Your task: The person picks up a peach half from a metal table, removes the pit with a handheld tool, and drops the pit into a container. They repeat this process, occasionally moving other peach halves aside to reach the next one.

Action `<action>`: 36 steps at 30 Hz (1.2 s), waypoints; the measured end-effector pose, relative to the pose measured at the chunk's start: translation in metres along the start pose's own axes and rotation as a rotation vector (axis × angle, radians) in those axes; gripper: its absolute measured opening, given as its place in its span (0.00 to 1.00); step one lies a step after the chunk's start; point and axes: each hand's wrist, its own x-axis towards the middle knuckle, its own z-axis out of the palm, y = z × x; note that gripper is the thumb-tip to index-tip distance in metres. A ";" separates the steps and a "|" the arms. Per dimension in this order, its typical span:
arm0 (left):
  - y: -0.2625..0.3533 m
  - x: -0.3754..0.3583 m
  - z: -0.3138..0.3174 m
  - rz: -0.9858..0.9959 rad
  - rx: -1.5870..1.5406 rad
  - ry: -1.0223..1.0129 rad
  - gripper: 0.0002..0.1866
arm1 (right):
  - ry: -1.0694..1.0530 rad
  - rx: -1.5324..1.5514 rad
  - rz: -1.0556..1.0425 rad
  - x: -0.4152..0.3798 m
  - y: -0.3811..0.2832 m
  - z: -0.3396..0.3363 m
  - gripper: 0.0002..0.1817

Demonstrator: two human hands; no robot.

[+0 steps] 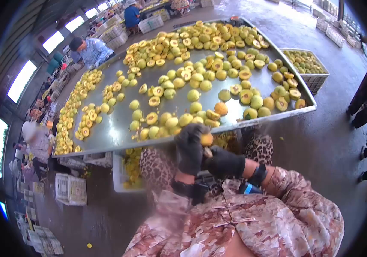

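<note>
Both my hands wear dark gloves and meet at the table's near edge. My left hand (189, 147) is closed around a yellow-orange peach (206, 139), which shows beyond the fingers. Just below that fruit, my right hand (225, 162) is closed too, with a small pale piece at its fingertips whose kind I cannot make out. Beyond them, the metal table (117, 124) carries many yellow peaches, some whole and some cut in half with brown-red centres. An orange-tinged peach (221, 108) lies near the rim above my hands.
Under the table edge stands a white crate (119, 173) with yellow fruit pieces. A full fruit crate (305, 64) is at the right corner, and a white crate (71, 189) is on the floor at left. People (91, 51) work around the table; others stand at right.
</note>
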 end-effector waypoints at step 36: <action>-0.306 0.267 0.046 0.232 0.807 -0.522 0.30 | 0.495 -0.837 0.193 -0.005 0.047 -0.032 0.11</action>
